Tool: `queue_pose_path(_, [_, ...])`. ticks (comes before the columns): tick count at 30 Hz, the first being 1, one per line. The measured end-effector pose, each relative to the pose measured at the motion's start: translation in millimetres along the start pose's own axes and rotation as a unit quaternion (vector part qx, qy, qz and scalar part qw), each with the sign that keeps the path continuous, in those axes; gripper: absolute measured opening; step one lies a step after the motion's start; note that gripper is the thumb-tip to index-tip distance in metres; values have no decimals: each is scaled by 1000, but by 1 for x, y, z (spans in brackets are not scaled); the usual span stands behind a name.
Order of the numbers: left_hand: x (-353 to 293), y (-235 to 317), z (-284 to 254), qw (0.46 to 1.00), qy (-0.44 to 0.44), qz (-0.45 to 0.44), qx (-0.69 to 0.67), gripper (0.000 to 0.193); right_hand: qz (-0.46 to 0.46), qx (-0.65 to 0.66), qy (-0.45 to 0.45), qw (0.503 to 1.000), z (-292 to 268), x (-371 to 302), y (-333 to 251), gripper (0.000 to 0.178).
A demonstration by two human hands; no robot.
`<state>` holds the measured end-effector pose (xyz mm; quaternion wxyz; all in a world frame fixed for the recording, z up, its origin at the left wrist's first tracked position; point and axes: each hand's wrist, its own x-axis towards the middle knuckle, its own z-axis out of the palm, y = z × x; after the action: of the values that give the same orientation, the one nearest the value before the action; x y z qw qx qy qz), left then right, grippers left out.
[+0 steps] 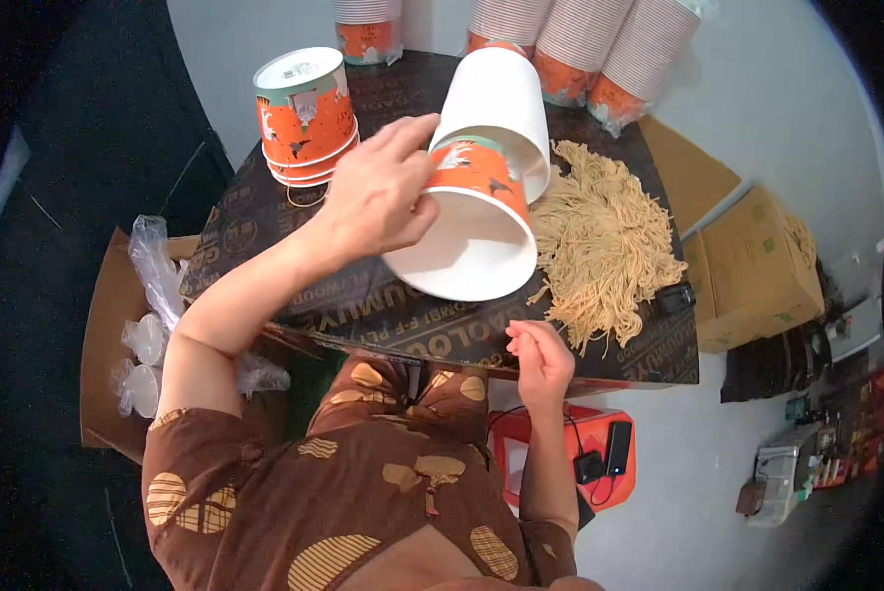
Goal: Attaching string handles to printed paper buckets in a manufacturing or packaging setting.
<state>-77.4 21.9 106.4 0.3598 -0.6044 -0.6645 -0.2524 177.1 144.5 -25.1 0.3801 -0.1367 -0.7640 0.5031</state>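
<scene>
The left hand (pixel 378 192) is gripping a stack of white paper cups (pixel 481 187) by the orange printed band, fingers curled over the rim and thumb pressing from below, and is holding it tilted above the dark counter (pixel 265 236). The stack's long axis is running from the wide open mouth, which is facing down toward the person, up and away to the closed base near the far edge of the counter. The right hand (pixel 541 357) is hovering at the near edge of the counter, empty, with the fingers loosely bunched together, just below and to the right of the cup mouth; it is the free hand nearer that opening. A heap of pale dry noodles (pixel 605 241) is lying on the counter just right of the cups, between the cup mouth and the right hand's reach. A short upside-down stack of orange cups (pixel 306 113) is standing to the left, well apart from the noodles.
</scene>
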Motion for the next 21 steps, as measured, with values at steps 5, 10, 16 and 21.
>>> queue_pose_path(5, [-24,16,-26,998,-5,-56,-24,29,-20,-121,93,988,-24,1,-3,10])
queue_pose_path(10, [-42,27,-33,984,-31,-128,-116,19,-57,-280,223,932,-56,17,1,5])
queue_pose_path(16, [-51,31,-30,967,-15,-153,-203,21,-67,-360,193,910,-90,21,10,6])
queue_pose_path(21, [-52,31,-28,974,-8,-138,-177,22,-165,-423,91,886,-93,39,0,10])
